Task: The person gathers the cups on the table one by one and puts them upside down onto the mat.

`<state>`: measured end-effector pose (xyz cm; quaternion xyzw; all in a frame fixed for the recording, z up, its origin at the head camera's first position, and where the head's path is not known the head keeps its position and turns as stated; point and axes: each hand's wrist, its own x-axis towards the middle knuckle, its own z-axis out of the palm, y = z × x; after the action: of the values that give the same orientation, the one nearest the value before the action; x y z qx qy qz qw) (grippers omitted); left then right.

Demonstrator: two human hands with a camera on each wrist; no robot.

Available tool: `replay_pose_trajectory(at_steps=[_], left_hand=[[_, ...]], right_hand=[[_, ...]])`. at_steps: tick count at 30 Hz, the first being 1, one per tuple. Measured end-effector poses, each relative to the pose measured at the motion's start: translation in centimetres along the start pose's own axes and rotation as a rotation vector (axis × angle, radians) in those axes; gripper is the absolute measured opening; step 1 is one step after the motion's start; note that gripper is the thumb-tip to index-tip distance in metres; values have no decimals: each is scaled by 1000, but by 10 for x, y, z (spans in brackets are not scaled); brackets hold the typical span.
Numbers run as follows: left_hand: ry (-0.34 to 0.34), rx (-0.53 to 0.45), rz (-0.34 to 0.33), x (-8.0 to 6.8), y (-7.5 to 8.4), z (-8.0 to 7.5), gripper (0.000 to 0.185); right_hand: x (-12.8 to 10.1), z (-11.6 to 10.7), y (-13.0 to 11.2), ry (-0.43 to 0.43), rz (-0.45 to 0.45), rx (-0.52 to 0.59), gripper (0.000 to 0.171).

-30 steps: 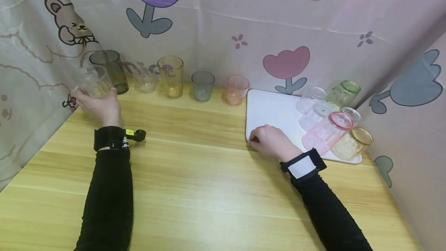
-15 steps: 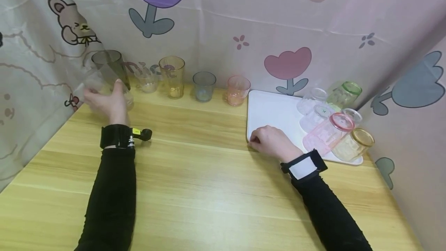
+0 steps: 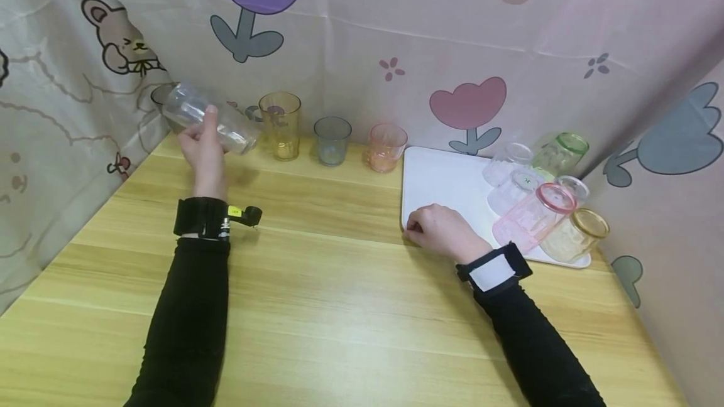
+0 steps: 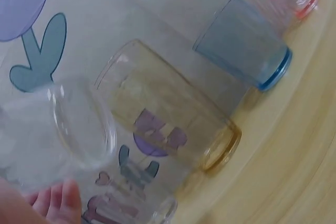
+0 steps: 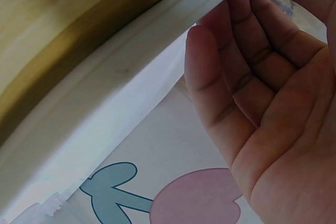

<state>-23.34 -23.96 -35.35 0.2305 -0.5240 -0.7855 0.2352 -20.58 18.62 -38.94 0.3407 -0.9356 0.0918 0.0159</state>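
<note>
My left hand (image 3: 205, 151) holds a clear drinking glass (image 3: 229, 130) above the back left of the table, thumb along its near side. The glass is tilted, its base toward the right; in the left wrist view, its round end (image 4: 86, 129) is near the amber glass (image 4: 173, 108). Behind the held glass is a dark grey glass (image 3: 160, 94), mostly hidden. My right hand (image 3: 444, 231) rests at the near left corner of the white tray (image 3: 435, 174). Its fingers are loosely curled, and the fingertips touch the tray's rim (image 5: 121, 72) in the right wrist view.
Right of the amber glass stand a blue-grey glass (image 3: 332, 141) and a pink glass (image 3: 387, 147), upright along the back curtain. Several upside-down glasses, among them a pink one (image 3: 523, 228), a yellow one (image 3: 568, 244) and a green one (image 3: 560, 152), crowd the tray's right side.
My left hand has moved right with the clear glass and turned it from upright to tilted, base toward the right. The right hand has stayed at the tray's corner.
</note>
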Motion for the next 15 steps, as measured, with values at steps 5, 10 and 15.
replay_pose_trajectory(at_steps=[5, 10, 15], left_hand=[[-119, 9, 12, -8, -3, 14, 65], [-231, -84, 22, -16, -9, 28, 54], [-307, -193, 39, -24, -14, 43, 37]], right_hand=[[0, 0, 0, -4, 4, -6, 8], [0, 0, -1, -4, 4, -8, 8], [-1, 0, -1, 0, 7, -4, 8]])
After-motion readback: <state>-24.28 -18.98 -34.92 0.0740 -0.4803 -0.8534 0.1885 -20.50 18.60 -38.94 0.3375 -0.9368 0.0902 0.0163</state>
